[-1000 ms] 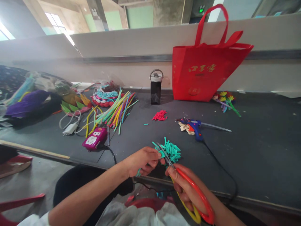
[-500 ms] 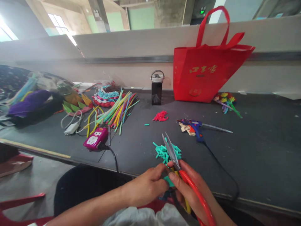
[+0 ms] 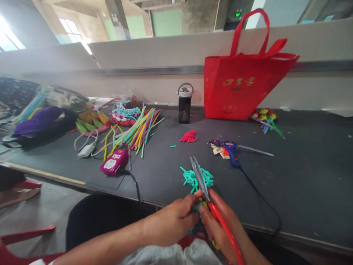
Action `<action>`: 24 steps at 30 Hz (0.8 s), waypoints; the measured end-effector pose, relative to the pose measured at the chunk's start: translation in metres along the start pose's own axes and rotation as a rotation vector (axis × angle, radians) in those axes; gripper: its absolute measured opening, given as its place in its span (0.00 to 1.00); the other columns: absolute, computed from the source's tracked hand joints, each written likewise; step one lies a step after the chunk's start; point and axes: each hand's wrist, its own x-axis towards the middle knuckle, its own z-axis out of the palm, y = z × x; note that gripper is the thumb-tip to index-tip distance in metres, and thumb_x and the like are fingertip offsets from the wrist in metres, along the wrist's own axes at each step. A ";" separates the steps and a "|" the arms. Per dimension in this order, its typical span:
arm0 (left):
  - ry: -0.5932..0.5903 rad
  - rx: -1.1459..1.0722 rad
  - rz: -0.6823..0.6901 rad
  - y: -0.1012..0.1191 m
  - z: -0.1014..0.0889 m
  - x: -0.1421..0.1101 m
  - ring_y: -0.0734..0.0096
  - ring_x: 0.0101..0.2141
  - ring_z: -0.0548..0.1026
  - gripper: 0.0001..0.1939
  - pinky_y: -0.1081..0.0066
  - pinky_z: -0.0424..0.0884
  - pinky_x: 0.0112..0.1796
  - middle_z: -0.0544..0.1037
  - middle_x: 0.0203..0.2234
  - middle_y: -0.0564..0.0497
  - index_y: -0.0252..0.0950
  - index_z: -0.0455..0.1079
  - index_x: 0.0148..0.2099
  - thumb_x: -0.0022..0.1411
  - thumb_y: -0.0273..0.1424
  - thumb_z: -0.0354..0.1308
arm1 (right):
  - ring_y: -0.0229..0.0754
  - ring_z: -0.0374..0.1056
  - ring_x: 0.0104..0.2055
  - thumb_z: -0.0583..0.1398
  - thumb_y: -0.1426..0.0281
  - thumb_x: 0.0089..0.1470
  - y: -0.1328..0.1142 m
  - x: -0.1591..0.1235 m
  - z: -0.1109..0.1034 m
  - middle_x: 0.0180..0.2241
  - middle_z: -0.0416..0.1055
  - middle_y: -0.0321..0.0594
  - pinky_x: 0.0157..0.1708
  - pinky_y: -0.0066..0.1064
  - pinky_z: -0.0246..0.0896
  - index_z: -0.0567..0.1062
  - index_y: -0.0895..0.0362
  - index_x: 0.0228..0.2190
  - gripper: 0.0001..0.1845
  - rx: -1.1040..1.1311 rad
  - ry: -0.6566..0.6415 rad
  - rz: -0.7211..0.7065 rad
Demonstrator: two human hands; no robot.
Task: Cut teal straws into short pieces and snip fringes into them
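Observation:
My right hand (image 3: pixel 220 221) grips a pair of scissors (image 3: pixel 201 179) with red handles, blades pointing away from me and slightly parted. Fingers closed, my left hand (image 3: pixel 176 219) meets it just below the blades. A teal piece (image 3: pixel 198 209) shows between the hands, at my left fingertips; most of it is hidden. Something yellow (image 3: pixel 204 203) also shows by the right fingers, its kind unclear. Just beyond the scissors lies a pile of short teal pieces (image 3: pixel 190 178), partly covered by the blades.
Behind are a red pile of short pieces (image 3: pixel 189 136), a bottle (image 3: pixel 184 109) and a red bag (image 3: pixel 242 88). Right lies a blue glue gun (image 3: pixel 234 156) with a cord. Left are colourful stems (image 3: pixel 140 130), a purple power box (image 3: pixel 114 162) and a white adapter (image 3: pixel 86 150).
Both hands stay together at the table's front edge. The teal piece between them shows less than before, and my left fingertips have come up nearer the blades. The view has shifted slightly.

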 end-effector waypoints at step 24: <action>0.138 -0.207 -0.148 -0.011 -0.019 0.001 0.81 0.19 0.53 0.22 0.77 0.51 0.20 0.57 0.19 0.59 0.34 0.66 0.32 0.61 0.50 0.50 | 0.36 0.63 0.20 0.56 0.46 0.52 -0.020 0.006 -0.022 0.20 0.64 0.31 0.21 0.24 0.60 0.71 0.55 0.43 0.28 0.040 0.009 0.141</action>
